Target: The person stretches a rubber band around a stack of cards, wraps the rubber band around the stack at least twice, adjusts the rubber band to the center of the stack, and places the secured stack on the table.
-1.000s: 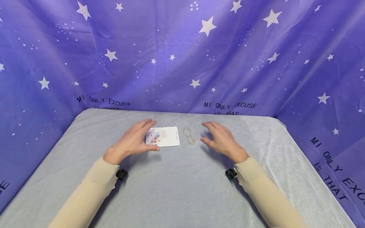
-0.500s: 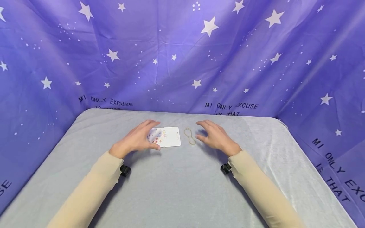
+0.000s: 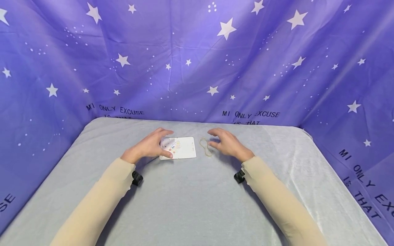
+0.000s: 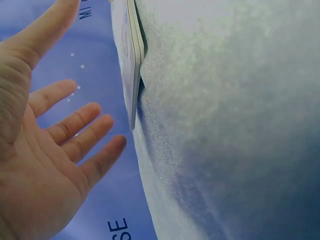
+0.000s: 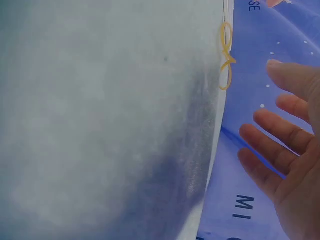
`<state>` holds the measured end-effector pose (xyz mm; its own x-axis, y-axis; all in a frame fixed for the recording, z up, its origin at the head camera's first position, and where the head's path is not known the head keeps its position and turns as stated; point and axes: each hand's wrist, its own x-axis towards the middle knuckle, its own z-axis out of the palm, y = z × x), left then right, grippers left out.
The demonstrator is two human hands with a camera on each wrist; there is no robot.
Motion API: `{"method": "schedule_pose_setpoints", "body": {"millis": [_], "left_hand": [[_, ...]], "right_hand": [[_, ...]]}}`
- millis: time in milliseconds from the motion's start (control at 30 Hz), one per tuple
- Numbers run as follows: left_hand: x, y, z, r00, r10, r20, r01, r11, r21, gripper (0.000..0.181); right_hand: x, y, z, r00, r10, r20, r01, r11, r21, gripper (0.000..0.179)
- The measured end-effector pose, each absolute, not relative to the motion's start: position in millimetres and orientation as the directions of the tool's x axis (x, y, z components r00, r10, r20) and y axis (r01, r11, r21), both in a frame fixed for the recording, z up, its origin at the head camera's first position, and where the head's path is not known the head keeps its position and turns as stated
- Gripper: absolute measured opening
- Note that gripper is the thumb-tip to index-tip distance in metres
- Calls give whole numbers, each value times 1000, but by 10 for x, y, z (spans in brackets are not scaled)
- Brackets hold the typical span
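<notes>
A thin white rectangular card-like item (image 3: 186, 148) with printed flowers lies flat on the table. Its edge looks layered in the left wrist view, and its exact kind cannot be told. My left hand (image 3: 150, 145) hovers over its left end, thumb and fingers spread, covering part of the print. In the left wrist view, that hand (image 4: 55, 135) holds nothing. A yellowish rubber band (image 3: 203, 145), twisted into a figure eight, lies to the item's right. My right hand (image 3: 228, 143) hangs just right of the band, fingers relaxed and apart; nothing is in it in the right wrist view.
A grey-blue cloth covers the table (image 3: 191, 201). Behind it and at both sides hangs a purple curtain (image 3: 184, 78) with white stars and black lettering. A small black camera (image 3: 137, 178) sits at the left wrist, another black camera (image 3: 239, 176) at the right.
Both hands have moved inward, the left over the card-like item's left end and the right closer to the rubber band. The item and band stay in place; the head view shifts slightly.
</notes>
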<state>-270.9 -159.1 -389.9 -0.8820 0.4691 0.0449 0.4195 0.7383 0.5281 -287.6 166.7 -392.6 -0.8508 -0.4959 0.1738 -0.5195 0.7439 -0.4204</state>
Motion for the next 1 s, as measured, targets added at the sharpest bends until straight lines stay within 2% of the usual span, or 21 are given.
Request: {"method": "schedule_pose_setpoints", "body": {"millis": [233, 567, 767, 1000], "left_hand": [[-2754, -1609, -3903, -886, 463, -6, 389, 750, 534, 99], [-2868, -1675, -3971, -868, 497, 26, 427, 718, 549, 91], [-2903, -1668, -3995, -866, 500, 16, 430, 727, 535, 88], [-2927, -1636, -4006, -870, 492, -37, 404, 753, 519, 87]], "right_hand": [[-2993, 1623, -3971, -848, -513, 134, -501, 692, -519, 49], [-3118, 1549, -4012, -847, -525, 83, -471, 669, -575, 46], [-3180, 1523, -4031, -845, -533, 37, -451, 676, -583, 46], [-3218, 1504, -4039, -833, -552, 43, -486, 692, -534, 43]]}}
